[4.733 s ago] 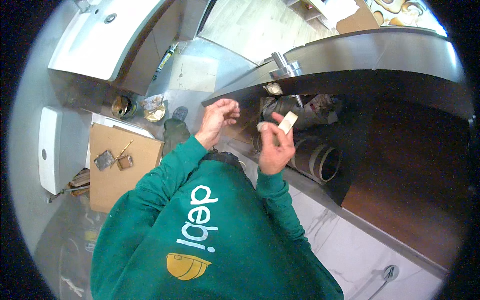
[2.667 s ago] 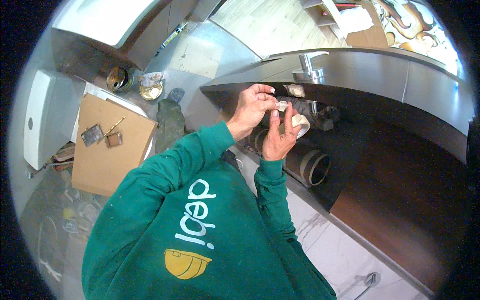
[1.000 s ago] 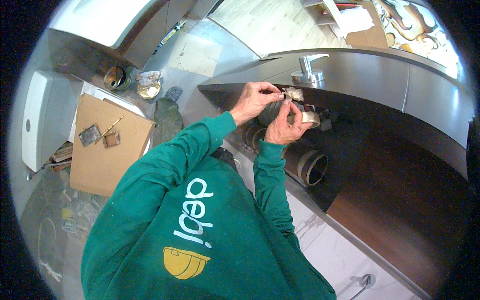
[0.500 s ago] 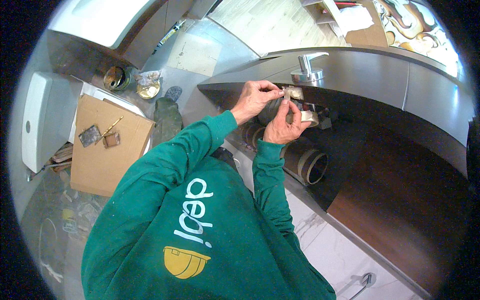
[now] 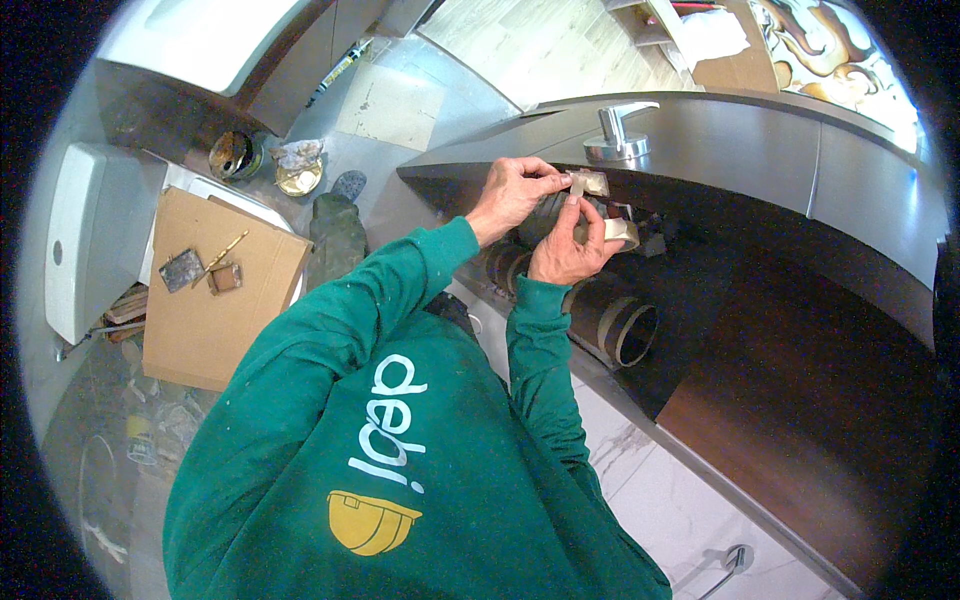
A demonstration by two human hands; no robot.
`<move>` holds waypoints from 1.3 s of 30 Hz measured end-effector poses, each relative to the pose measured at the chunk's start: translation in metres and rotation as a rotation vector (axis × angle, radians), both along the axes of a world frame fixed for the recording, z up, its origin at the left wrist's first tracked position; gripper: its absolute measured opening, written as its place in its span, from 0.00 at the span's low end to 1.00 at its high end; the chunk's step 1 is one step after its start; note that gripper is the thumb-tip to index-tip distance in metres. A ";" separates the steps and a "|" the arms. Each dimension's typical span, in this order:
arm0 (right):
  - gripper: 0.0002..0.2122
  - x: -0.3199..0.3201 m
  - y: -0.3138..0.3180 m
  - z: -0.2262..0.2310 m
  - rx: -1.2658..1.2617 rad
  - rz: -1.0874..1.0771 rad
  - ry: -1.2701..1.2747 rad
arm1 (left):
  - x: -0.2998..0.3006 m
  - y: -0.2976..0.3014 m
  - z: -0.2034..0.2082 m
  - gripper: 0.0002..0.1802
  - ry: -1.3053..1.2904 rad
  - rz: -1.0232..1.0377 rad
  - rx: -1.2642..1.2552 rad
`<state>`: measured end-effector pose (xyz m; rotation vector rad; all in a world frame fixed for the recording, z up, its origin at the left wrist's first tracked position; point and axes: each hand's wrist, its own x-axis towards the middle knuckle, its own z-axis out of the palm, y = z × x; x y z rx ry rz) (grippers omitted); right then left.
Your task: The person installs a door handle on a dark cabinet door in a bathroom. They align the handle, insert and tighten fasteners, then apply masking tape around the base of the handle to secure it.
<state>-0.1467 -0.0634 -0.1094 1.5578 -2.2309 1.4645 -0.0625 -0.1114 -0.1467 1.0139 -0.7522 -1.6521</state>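
My left hand [image 5: 512, 196] is closed, its thumb and forefinger pinching the end of a pale tape strip [image 5: 577, 187]. Close beside it, my right hand [image 5: 572, 252] is closed too, with a cream roll of tape [image 5: 622, 235] held in its fingers and its fingertips on the strip. Right behind the fingertips is a small flat clear-edged piece [image 5: 594, 183] with pale stuff on it, at the edge of a dark brown cabinet [image 5: 740, 150]. How that piece is fixed cannot be made out.
A chrome faucet [image 5: 616, 140] stands on the cabinet above my hands. Below them lies a dark tube [image 5: 612, 325] with pale bands. To the left, a cardboard sheet [image 5: 190, 340] bears a brush [image 5: 226, 251] and two small square pieces. Open cans [image 5: 234, 155] stand beyond it.
Almost nothing differs. The fingers of both hands have shifted very slightly at the tape strip, and the whole view has drifted a little.
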 end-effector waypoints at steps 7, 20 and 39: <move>0.06 0.004 0.000 0.001 -0.027 0.015 -0.020 | 0.000 -0.001 0.002 0.16 0.025 -0.004 0.038; 0.06 0.000 -0.002 -0.001 -0.030 0.011 0.045 | -0.001 -0.003 0.003 0.16 -0.053 -0.002 0.032; 0.08 -0.003 -0.002 -0.004 0.003 -0.005 0.036 | 0.000 -0.005 0.003 0.16 -0.030 0.008 0.054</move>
